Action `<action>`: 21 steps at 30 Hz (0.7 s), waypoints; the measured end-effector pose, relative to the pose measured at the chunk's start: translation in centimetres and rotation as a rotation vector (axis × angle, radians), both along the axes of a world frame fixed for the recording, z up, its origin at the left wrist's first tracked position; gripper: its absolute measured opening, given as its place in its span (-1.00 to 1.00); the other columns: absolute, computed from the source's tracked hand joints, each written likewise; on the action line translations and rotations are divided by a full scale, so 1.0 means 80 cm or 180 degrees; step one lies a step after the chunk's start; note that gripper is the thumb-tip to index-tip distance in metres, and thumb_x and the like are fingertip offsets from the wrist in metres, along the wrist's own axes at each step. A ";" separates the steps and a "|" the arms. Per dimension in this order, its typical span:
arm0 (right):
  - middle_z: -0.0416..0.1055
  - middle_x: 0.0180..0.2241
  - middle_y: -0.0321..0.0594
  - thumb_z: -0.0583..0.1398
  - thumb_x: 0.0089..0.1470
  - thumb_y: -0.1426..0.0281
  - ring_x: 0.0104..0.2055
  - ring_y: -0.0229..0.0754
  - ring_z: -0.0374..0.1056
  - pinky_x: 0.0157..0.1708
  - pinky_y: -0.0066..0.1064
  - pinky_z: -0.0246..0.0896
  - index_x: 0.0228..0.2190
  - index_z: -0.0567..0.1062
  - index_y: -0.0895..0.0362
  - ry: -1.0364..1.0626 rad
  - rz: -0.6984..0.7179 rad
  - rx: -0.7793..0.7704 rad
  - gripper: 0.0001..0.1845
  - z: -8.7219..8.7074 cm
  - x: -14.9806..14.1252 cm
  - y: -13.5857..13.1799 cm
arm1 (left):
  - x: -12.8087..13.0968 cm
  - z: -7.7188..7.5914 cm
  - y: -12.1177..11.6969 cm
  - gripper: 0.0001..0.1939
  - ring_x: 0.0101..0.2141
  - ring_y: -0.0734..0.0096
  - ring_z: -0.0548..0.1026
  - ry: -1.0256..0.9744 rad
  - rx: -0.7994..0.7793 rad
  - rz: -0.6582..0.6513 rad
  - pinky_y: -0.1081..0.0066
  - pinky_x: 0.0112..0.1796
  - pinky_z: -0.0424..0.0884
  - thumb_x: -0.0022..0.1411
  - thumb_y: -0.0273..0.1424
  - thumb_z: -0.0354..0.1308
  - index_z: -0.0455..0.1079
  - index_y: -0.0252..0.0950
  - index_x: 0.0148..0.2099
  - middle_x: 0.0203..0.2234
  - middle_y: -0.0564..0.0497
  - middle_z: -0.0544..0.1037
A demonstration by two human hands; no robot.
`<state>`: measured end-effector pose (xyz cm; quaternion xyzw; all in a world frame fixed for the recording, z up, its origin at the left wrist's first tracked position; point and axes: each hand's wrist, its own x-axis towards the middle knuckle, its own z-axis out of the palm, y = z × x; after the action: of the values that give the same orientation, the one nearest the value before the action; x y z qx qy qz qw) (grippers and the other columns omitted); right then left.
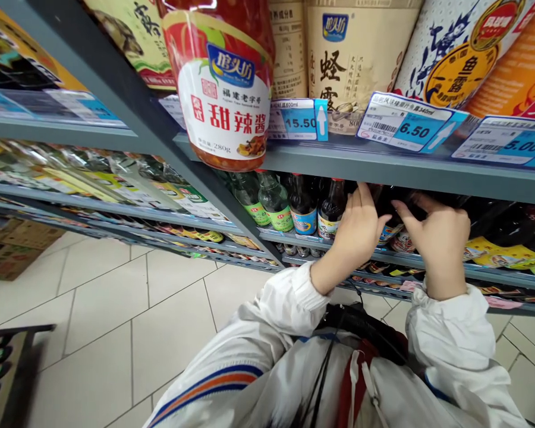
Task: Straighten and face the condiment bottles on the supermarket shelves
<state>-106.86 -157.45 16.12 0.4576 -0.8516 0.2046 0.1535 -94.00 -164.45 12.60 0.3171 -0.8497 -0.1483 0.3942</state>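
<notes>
On the shelf under the price tags stand dark sauce bottles, and both my hands reach in among them. My left hand points up with its fingers stretched and its thumb apart, beside a dark bottle with a pale label. A short way to its right, my right hand has thumb and forefinger spread near a bottle with a red and white label. Its other fingertips are lost in the shadow below the shelf edge. Whether either hand touches a bottle I cannot tell.
A jar of red sweet chilli sauce stands at the upper shelf's front edge. Behind are a beige container and several price tags. Green-labelled bottles are at left. Cardboard boxes lie on the tiled floor.
</notes>
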 end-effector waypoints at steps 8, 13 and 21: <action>0.56 -0.26 0.02 0.24 0.26 -0.01 -0.20 0.09 0.46 -0.30 -0.31 0.03 0.00 0.61 0.03 0.0072 0.0009 0.0076 -0.54 -0.003 -0.002 0.002 | 0.083 0.012 -0.011 -0.68 0.15 0.22 0.43 0.0844 -0.0434 -0.0074 0.20 0.20 0.35 0.51 -0.27 -0.12 0.27 -0.24 0.18 0.07 -0.17 0.47; 0.55 -0.35 -0.04 0.20 0.23 -0.08 -0.26 0.11 0.47 -0.34 -0.29 0.08 -0.04 0.63 0.00 0.0291 -0.0027 -0.0119 -0.49 -0.012 -0.005 -0.003 | 0.065 0.001 -0.041 -0.58 0.06 0.19 0.47 0.1223 -0.0221 0.0638 0.21 0.07 0.44 0.39 -0.04 0.08 0.22 -0.23 0.09 0.00 -0.15 0.45; 0.56 -0.30 -0.03 0.25 0.20 -0.06 -0.22 0.14 0.49 -0.37 -0.30 0.01 -0.03 0.63 0.01 0.0341 -0.0005 -0.0202 -0.51 -0.016 -0.006 -0.003 | 0.055 -0.002 -0.066 -0.50 -0.01 0.11 0.56 0.0563 0.0120 0.0844 0.23 0.00 0.47 0.30 0.03 0.17 0.26 -0.21 0.08 -0.09 -0.12 0.57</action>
<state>-107.37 -157.69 14.86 0.4622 -0.8356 0.2065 0.2134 -89.62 -169.75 12.44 0.4195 -0.7595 -0.1382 0.4776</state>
